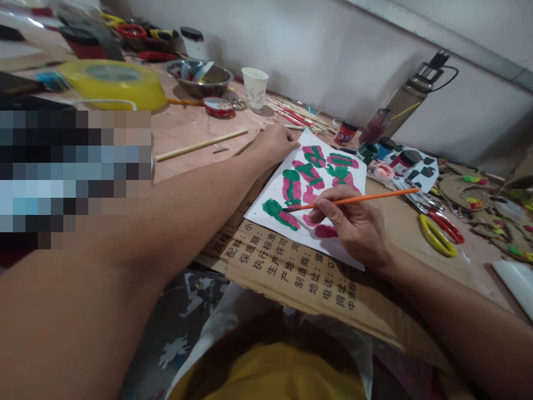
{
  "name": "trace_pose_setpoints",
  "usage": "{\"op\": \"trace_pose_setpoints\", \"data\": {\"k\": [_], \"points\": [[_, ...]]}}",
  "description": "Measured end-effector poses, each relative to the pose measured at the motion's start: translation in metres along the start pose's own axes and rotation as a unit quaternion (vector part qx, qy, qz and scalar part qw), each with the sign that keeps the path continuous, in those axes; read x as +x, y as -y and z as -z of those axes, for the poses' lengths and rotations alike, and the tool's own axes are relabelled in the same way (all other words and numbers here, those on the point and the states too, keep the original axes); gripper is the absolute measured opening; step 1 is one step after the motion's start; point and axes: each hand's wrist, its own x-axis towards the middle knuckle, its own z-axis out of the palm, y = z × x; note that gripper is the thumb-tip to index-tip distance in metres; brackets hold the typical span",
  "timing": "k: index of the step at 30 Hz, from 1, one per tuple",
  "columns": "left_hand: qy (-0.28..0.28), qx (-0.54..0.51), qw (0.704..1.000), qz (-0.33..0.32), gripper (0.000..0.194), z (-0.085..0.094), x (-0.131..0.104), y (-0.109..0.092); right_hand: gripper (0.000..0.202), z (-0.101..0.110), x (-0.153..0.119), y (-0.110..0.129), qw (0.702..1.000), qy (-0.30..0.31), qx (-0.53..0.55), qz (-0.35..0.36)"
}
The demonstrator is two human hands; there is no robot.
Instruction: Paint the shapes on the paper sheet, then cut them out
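Observation:
A white sheet of paper with blocky shapes painted in green and magenta lies tilted on a flat piece of cardboard. My right hand grips an orange paintbrush in a pinch, and its dark tip meets the painted shape at the paper's lower left. At the upper left edge of the sheet, my left hand holds the paper with fingers curled and thumb against the edge; some fingers are hidden. Just beyond the sheet stand an open jar of green paint and a small pink paint lid.
Right of the cardboard lie scissors with red and yellow handles. A bottle leans by the wall near paint jars. Farther left are a paper cup, a metal bowl, yellow tape and a wooden stick.

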Motion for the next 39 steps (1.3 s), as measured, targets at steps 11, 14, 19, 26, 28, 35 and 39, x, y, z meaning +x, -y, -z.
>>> {"op": "trace_pose_setpoints", "data": {"k": [11, 14, 19, 26, 28, 35, 39], "points": [[0.004, 0.003, 1.000, 0.006, 0.012, 0.0014, -0.0006, -0.0015, 0.030, 0.0036, -0.0041, 0.0009, 1.000, -0.006, 0.009, 0.003], [0.004, 0.011, 1.000, 0.006, 0.012, 0.0011, 0.0004, -0.0010, 0.027, 0.0054, -0.0049, 0.0019, 1.000, -0.011, -0.005, 0.012], [0.007, -0.015, 1.000, 0.014, 0.010, 0.0006, 0.0009, 0.0003, 0.029, 0.0082, -0.0040, 0.0072, 0.997, -0.028, -0.053, 0.043], [-0.001, 0.023, 1.000, -0.001, 0.011, 0.0019, -0.0024, -0.0023, 0.034, 0.0036, -0.0014, 0.0060, 0.997, -0.026, -0.051, 0.050], [0.001, 0.033, 0.999, -0.004, 0.013, 0.0026, -0.0036, -0.0038, 0.036, 0.0025, -0.0018, 0.0054, 0.999, -0.018, -0.028, 0.025], [0.006, 0.036, 0.999, -0.002, 0.013, 0.0040, -0.0044, -0.0058, 0.034, 0.0053, -0.0054, 0.0072, 1.000, -0.010, -0.001, 0.005], [0.006, 0.032, 0.999, -0.005, 0.013, 0.0031, -0.0027, -0.0044, 0.030, 0.0088, -0.0063, 0.0096, 1.000, -0.015, -0.019, 0.016]]}}
